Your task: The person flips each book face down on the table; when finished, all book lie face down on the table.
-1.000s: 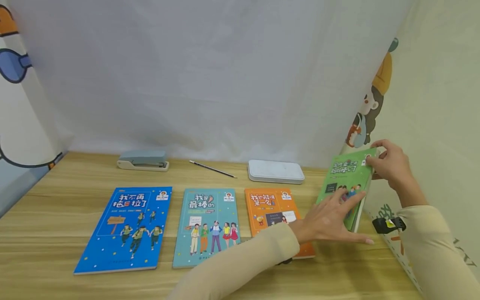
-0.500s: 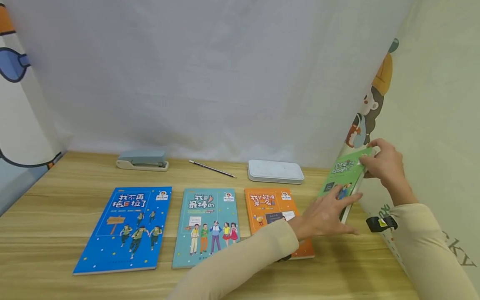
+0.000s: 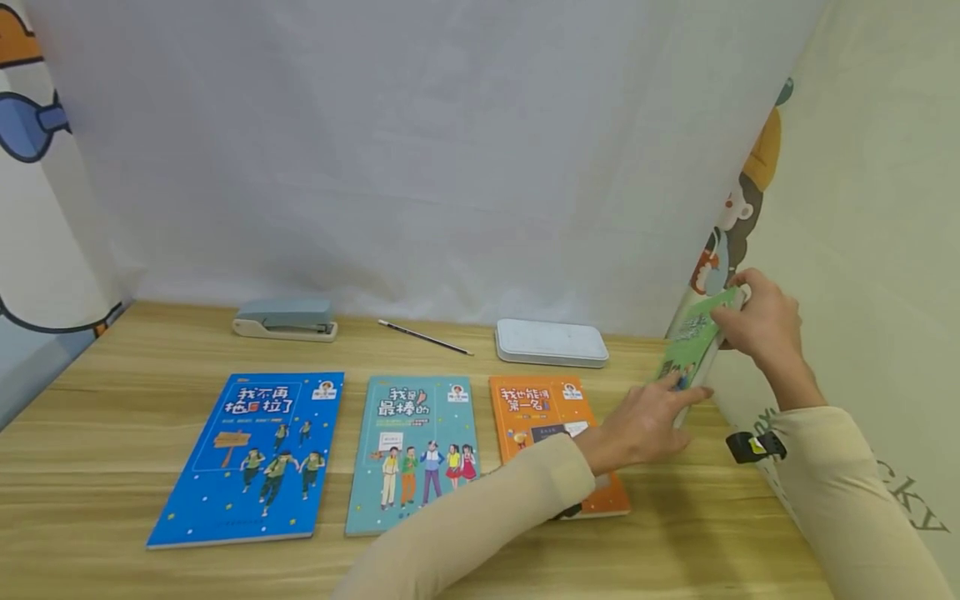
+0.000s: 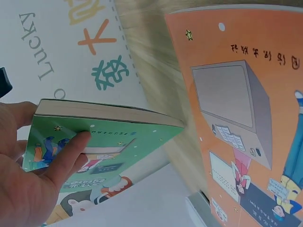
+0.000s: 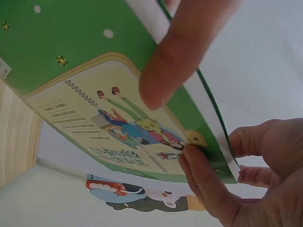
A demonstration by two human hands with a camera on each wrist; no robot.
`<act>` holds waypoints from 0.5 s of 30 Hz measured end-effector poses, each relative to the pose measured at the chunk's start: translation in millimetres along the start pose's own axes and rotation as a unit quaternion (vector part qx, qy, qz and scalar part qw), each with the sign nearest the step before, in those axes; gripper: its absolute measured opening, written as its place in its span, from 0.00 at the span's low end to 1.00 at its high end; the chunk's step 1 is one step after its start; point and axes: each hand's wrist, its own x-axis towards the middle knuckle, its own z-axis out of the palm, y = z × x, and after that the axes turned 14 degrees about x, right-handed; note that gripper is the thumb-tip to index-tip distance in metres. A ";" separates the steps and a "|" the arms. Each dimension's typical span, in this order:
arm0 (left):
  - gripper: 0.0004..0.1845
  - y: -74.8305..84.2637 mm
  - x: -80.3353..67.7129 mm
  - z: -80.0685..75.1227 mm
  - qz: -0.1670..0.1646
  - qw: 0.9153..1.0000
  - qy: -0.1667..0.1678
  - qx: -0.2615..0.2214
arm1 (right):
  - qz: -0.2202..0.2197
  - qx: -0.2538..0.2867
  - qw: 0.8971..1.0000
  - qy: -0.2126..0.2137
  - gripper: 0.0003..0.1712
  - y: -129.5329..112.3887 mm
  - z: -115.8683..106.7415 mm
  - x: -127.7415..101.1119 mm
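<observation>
A green book (image 3: 692,342) stands tilted at the right side, near the wall, its pages facing right. My right hand (image 3: 763,325) grips its upper right corner, thumb on the front cover and fingers behind. Lower down, my left hand (image 3: 645,421) pinches the book, with fingers lying across the green front cover (image 4: 111,142) in the left wrist view. One finger reaches over the page edge (image 4: 104,111). In the right wrist view the back cover (image 5: 52,94) shows a notebook picture. Left of it lies an orange book (image 3: 517,433), partly hidden by the left forearm.
A blue book (image 3: 217,467) and a teal book (image 3: 420,417) lie flat in a row with the orange one. Behind them are a stapler (image 3: 285,318), a pencil (image 3: 427,337) and a pale pencil case (image 3: 551,342). A printed wall covering (image 3: 862,250) bounds the right.
The green book has turned so its front cover looks narrower, and has shifted slightly toward the back. Both hands moved with it; the left hand's spread fingers have drawn in.
</observation>
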 end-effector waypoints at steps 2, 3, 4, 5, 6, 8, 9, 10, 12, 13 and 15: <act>0.34 -0.6 -0.9 -0.6 -0.001 1.000 0.004 -0.007 | -0.005 -0.007 1.000 0.002 0.26 -2.5 -0.1 -0.3; 0.35 -1.0 -1.3 -0.8 -0.002 1.000 0.007 -0.010 | -0.007 -0.007 1.000 0.003 0.26 -3.5 -0.1 -0.3; 0.35 -1.3 -1.7 -1.0 -0.004 1.000 0.009 -0.016 | -0.009 -0.009 1.000 0.004 0.25 -4.3 -0.1 -0.1; 0.36 -1.7 -1.9 -1.2 -0.005 1.000 0.013 -0.018 | -0.011 -0.010 1.000 0.006 0.26 -5.0 -0.1 0.1; 0.36 -2.2 -1.9 -1.2 -0.006 1.000 0.017 -0.022 | -0.012 -0.013 1.000 0.008 0.26 -5.5 -0.2 0.2; 0.36 -3.3 -2.2 -1.5 -0.010 0.999 0.020 -0.037 | -0.012 -0.014 1.000 0.008 0.26 -6.3 -0.4 0.6; 0.36 -4.1 -2.5 -1.5 -0.013 0.999 0.023 -0.046 | -0.012 -0.015 1.000 0.008 0.26 -6.5 -0.7 0.8; 0.36 -5.1 -2.8 -1.7 -0.015 0.998 0.024 -0.056 | -0.011 -0.017 1.000 0.007 0.26 -6.8 -0.9 0.9; 0.36 -7.4 -3.9 -1.8 -0.019 0.996 0.025 -0.078 | -0.007 -0.017 1.000 0.002 0.27 -7.6 -1.3 0.9; 0.36 -8.6 -4.5 -1.8 -0.021 0.996 0.026 -0.086 | -0.005 -0.018 1.000 -0.002 0.27 -8.1 -1.6 1.0; 0.35 -10.8 -5.5 -1.9 -0.019 0.995 0.035 -0.096 | -0.003 -0.022 1.000 -0.007 0.28 -9.4 -2.2 1.2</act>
